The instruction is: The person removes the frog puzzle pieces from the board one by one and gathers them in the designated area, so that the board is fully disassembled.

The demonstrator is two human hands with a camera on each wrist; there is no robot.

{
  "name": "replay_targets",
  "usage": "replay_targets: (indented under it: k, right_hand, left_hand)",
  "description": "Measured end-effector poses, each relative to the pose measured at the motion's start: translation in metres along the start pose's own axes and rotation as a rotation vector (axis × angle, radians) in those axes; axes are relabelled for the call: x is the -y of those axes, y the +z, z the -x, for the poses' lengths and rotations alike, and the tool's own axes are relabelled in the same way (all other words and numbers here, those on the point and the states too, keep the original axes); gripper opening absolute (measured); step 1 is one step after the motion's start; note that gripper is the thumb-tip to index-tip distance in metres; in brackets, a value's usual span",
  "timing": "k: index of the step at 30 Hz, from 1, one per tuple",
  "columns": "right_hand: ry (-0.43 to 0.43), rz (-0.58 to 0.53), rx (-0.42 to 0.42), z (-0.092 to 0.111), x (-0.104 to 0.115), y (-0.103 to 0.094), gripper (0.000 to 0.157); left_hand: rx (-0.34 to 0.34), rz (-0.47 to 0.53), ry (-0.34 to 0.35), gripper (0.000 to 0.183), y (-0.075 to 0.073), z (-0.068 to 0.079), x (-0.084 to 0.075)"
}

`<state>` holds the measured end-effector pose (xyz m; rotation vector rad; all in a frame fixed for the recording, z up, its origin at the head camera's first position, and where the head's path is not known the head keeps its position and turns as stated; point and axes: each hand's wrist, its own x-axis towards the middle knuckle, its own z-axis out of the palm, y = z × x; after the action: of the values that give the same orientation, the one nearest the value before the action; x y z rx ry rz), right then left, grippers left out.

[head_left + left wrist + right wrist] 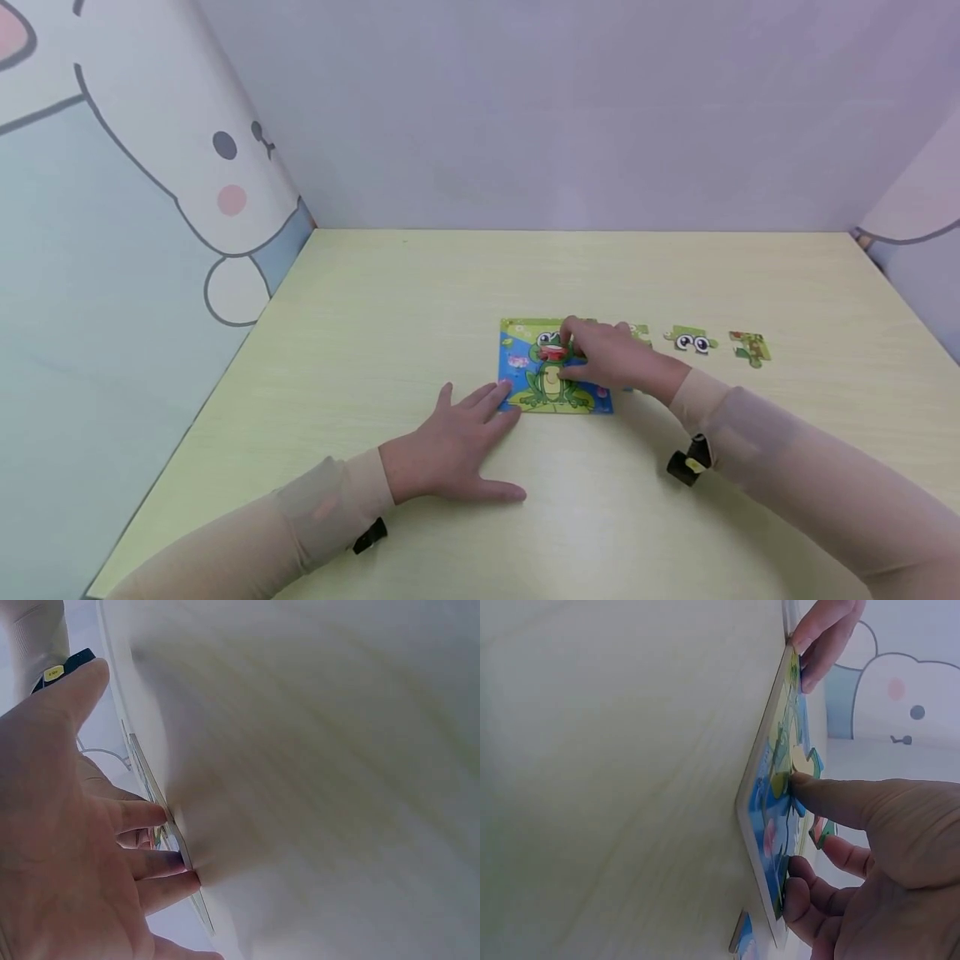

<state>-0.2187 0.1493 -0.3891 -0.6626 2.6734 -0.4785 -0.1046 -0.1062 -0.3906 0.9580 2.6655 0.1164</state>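
A frog jigsaw puzzle (558,398) lies on the table, its board edge visible in the right wrist view. My left hand (459,446) is spread flat, with straight fingertips at the board's left edge and the thumb out on the table. Over the upper right of the board, my right hand (611,354) bends its thumb and index finger around a red-and-green puzzle piece (553,353), the frog's mouth. This piece (821,831) stands tilted above the board in the right wrist view. The other right fingers rest near the board's far edge, partly hiding the picture.
Loose pieces lie right of the board: one with the frog's eyes (692,341), a brown-and-green one (750,347), and a green one (641,332) partly behind my right hand. A blue piece (745,939) lies beside the board. Printed walls enclose the wooden table (390,333).
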Motion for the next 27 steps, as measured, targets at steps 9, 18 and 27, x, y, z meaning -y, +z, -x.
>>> replay_targets:
  k: [9,18,27]
  right_hand:
    - [-0.052,-0.029,-0.066,0.0009,-0.0038,0.0023,0.043]
    - [-0.047,-0.156,-0.14,0.0013,-0.0044,0.0038,0.026]
    - [-0.095,-0.225,-0.174,0.0023,-0.0038,0.0038,0.015]
  left_hand:
    - [0.003,-0.012,-0.004,0.096,-0.0008,0.0,-0.0004]
    - [0.007,-0.031,-0.012,0.097,0.0004,-0.0011,-0.001]
    - [-0.002,-0.035,-0.009,0.096,0.0004,-0.0016,-0.0006]
